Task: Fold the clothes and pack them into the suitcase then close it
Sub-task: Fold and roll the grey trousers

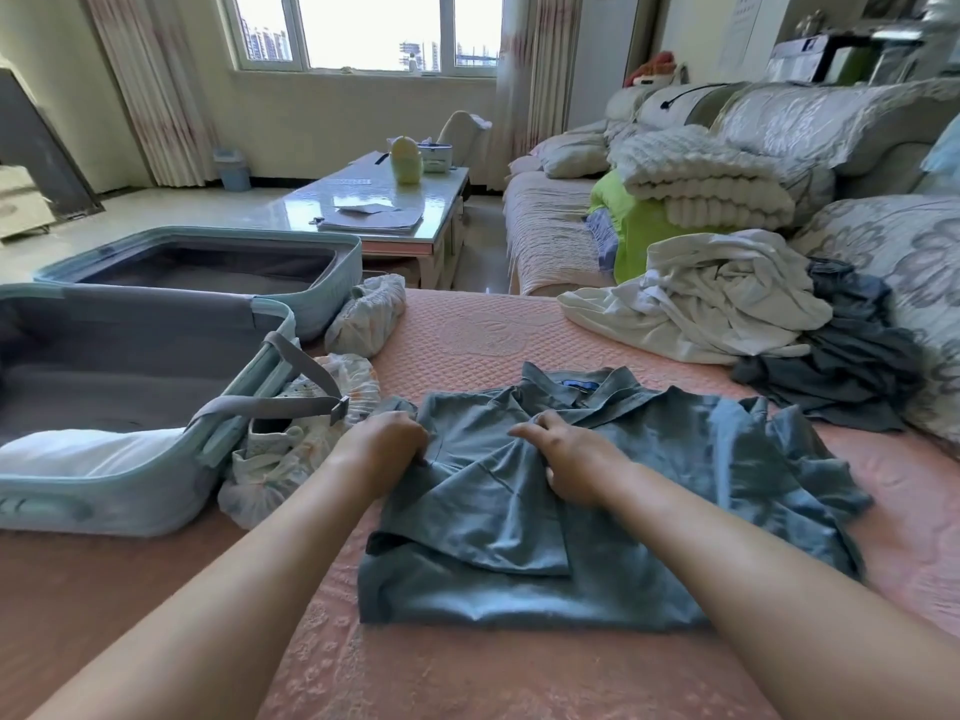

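**A:** Entry: where does the shirt (519,589) lie relative to the hands?

**B:** Directly under and between them, flat on the bedspread (467,324). The collar (582,387) is beyond the fingertips and the hem is back toward the wrists, so the long axis runs straight away from the person.

**A:** Hand states?

**B:** The left hand (387,444) has its fingers curled onto the shirt's left edge and grips the cloth. The right hand (576,462) sits at mid-chest just below the collar, fingers bent over a fold. It looks like a pinch, though the fingertips are partly hidden.

**A:** Which relation decides the next move?

**B:** Asymmetry about the axis. On the left-hand side a flap already lies over the body. Outboard of the right hand the fabric spreads wide and rumpled. Judgement: that side has to come in toward the centre line, and the right hand is nearer to it.

**A:** And the destination?

**B:** The suitcase (156,504) stands open, outboard of the left hand, so the left hand is nearer for the transfer. The unfolded pile (717,304) lies beyond the right hand.
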{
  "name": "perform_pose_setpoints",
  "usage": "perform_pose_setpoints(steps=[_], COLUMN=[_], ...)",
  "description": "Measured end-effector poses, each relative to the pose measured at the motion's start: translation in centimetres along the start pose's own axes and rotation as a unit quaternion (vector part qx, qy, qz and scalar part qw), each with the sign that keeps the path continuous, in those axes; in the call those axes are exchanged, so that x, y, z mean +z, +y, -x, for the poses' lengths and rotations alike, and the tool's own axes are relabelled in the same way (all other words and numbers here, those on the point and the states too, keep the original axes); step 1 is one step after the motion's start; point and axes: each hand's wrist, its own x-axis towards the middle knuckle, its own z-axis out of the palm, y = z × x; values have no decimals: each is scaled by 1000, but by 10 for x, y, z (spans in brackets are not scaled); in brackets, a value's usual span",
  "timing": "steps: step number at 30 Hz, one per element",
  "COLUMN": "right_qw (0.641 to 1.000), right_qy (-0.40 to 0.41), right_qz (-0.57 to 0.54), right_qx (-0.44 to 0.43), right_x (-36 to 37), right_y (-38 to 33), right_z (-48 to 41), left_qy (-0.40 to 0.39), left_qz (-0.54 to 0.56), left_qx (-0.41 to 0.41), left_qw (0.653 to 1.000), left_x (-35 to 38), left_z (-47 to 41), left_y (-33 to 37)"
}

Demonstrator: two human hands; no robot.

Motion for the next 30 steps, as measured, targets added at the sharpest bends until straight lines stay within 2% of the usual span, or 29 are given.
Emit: perform_pose_setpoints(steps=[2, 4, 6, 8, 9, 11, 13, 17, 20, 25, 27, 30], right_qw=[1000, 999, 999, 998, 998, 998, 997, 998, 998, 996, 994, 991], right_qy=[2, 10, 15, 15, 15, 17, 10, 26, 50, 89, 99, 116], right_qz=[-21, -36, -34, -23, -18, -5, 22, 45, 33, 17, -12, -38], right_qx=[8, 21, 36, 48, 55, 67, 70, 47, 23, 27, 44, 54], right_x=[0, 0, 0, 0, 0, 0, 1, 4, 6, 8, 8, 7], right_y=[3, 8, 14, 20, 22, 28, 36, 51, 58, 68, 71, 73], right_z=[-5, -11, -16, -21, -23, -26, -30, -39, -50, -57, -58, -57], left_qy=[-27, -38, 20, 61, 47, -8, -26, 45, 66, -45, -48, -31], left_qz=[-3, 10, 70, 155, 174, 139, 91, 64, 115, 163, 147, 81], left_qx=[-41, -44, 24, 122, 158, 189, 191, 159, 156, 225, 225, 176], left_qw=[999, 998, 997, 978, 971, 972, 977, 984, 979, 960, 962, 981], left_x=[0, -6, -13, -17, -18, -12, -7, -11, -10, -12, -11, -11], left_z=[3, 7, 13, 20, 22, 21, 14, -3, -6, 0, -1, -7], left_y=[1, 8, 24, 45, 57, 77, 87, 85, 77, 102, 112, 111])
